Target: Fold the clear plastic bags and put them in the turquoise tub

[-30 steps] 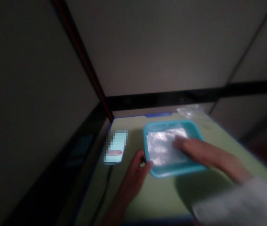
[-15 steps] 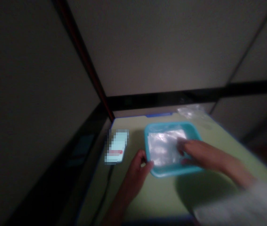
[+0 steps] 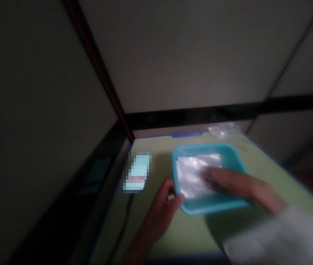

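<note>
A turquoise plastic tray (image 3: 214, 209) stands on the table in front of me. Inside it lie shiny clear plastic bags (image 3: 192, 173), flat and stacked toward the left. My left hand (image 3: 169, 200) is closed on the tray's near left corner, thumb over the rim and fingers against the outside. From the right, my right hand (image 3: 225, 180) reaches into the tray over the bags. Its fingertips are at or just above the bags but smeared by motion, so I cannot tell whether they pinch one.
A phone (image 3: 138, 173) with a lit, blurred-out screen lies left of the tray, a dark cable (image 3: 124, 221) running from its near end. Crumpled clear plastic (image 3: 225, 130) rests at the table's back right. Walls border the pale green table (image 3: 184, 239) behind and left.
The tray has shifted slightly right and toward me, my left hand still on its corner. My right hand's fingertips have moved a little left over the bags.
</note>
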`<state>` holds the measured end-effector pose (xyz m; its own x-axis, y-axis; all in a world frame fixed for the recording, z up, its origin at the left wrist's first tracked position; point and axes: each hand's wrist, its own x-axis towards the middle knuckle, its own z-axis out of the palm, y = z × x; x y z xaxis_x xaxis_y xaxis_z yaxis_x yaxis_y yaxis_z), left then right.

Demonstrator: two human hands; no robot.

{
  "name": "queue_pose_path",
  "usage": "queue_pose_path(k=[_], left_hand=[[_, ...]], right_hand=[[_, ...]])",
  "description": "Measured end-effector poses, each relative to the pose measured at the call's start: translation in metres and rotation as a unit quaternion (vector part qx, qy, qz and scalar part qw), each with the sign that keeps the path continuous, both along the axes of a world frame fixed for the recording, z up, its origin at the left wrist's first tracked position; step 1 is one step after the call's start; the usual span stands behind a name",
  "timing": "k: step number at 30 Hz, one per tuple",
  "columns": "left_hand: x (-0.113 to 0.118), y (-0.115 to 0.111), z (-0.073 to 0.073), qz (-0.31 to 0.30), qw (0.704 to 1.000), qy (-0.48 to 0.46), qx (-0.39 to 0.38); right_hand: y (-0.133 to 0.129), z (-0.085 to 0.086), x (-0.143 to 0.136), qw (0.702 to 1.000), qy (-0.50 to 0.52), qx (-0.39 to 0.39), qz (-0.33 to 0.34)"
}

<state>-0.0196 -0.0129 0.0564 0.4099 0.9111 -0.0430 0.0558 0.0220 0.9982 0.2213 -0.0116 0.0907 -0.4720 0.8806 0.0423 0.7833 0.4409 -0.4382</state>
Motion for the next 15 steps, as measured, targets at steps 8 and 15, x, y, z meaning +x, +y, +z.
queue_pose_path(k=[8, 15], left_hand=[[0.000, 0.005, -0.004, 0.002, 1.000, 0.010, -0.008], [0.002, 0.008, -0.008, -0.006, 0.999, -0.012, -0.035]], right_hand=[[-0.002, 0.005, 0.004, 0.999, 0.025, -0.045, -0.017], [0.000, 0.007, 0.013, 0.998, 0.013, -0.005, -0.058]])
